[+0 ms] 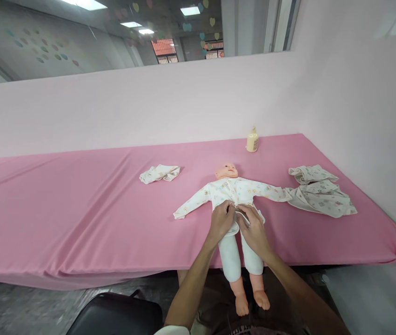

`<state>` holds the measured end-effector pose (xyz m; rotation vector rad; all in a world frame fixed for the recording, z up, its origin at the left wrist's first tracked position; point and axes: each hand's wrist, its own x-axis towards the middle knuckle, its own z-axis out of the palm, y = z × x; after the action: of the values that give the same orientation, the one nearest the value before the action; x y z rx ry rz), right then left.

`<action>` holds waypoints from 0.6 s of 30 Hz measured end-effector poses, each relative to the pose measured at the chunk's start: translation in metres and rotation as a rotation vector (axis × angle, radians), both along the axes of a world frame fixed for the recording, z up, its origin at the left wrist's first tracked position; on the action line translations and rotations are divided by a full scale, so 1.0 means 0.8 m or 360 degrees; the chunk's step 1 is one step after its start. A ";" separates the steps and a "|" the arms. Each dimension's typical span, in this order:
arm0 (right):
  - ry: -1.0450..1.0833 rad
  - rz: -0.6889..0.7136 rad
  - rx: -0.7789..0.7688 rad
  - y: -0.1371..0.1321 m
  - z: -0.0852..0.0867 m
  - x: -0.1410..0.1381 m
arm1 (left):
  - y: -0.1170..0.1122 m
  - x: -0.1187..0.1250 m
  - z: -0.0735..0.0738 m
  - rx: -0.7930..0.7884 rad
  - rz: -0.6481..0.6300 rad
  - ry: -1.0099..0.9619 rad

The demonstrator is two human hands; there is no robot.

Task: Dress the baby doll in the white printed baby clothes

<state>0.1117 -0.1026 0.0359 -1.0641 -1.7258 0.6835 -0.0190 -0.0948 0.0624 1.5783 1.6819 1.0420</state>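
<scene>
A baby doll (230, 259) lies on its back with its lower legs and bare feet over the table's front edge. It wears a white patterned baby shirt (227, 188), sleeves spread to both sides. My left hand (222, 218) is closed at the shirt's front, fingers pinching cloth near the doll's belly. Beside it my right hand (252, 228) has its thumb and fingers curled on the same shirt front, also gripping the fabric. The hands nearly meet, and exactly what the fingertips hold is partly hidden. White cloth covers the doll's upper legs.
A pink cloth covers the table (89, 214). A folded white patterned cloth (160, 173) lies left of the doll, and patterned garments (323, 193) lie to the right, touching a sleeve. A pump bottle (252, 140) stands near the wall. A black chair (116, 314) is at lower left.
</scene>
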 end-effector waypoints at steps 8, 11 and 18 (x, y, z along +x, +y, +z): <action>0.0107 0.0208 -0.0154 -0.003 0.005 0.008 | -0.006 0.002 0.008 -0.0019 0.0042 -0.0017; -0.0057 0.0178 -0.0101 -0.011 -0.005 0.020 | -0.031 0.002 0.004 0.0092 0.0006 0.0108; -0.0256 -0.0109 0.0041 -0.017 -0.014 0.051 | -0.087 -0.013 -0.029 0.0581 -0.0021 0.1029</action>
<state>0.1521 -0.1160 0.0245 -1.1813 -1.8208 0.5438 -0.0296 -0.1644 0.0388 2.3476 1.9517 0.9222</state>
